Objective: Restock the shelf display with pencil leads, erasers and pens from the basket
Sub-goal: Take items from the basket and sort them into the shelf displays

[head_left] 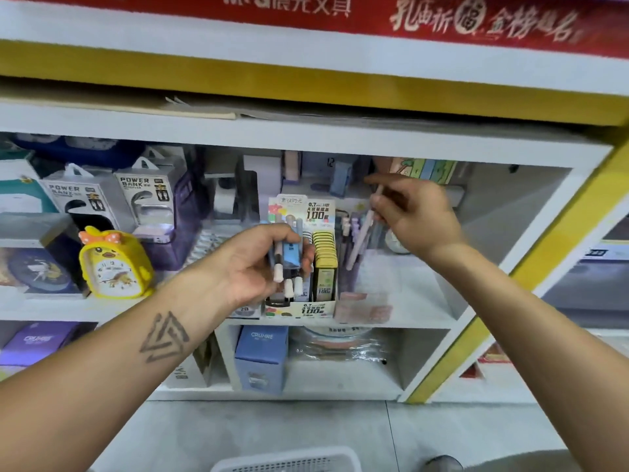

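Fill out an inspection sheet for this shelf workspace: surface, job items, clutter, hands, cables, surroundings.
Surface: white shelf, middle tier of a white and yellow unit.
Job's things: lead display box with yellow lead cases; pen holder to its right; basket on the floor.
Clutter: duck clock, power bank boxes, blue box below.
Hands: left hand grips a bundle of pens; right hand pinches one pale pen over the holder.
Cables: nothing seen.
Surroundings: red banner overhead, grey floor.

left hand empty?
No: the left hand grips a bundle of pens in front of the pencil lead display box.
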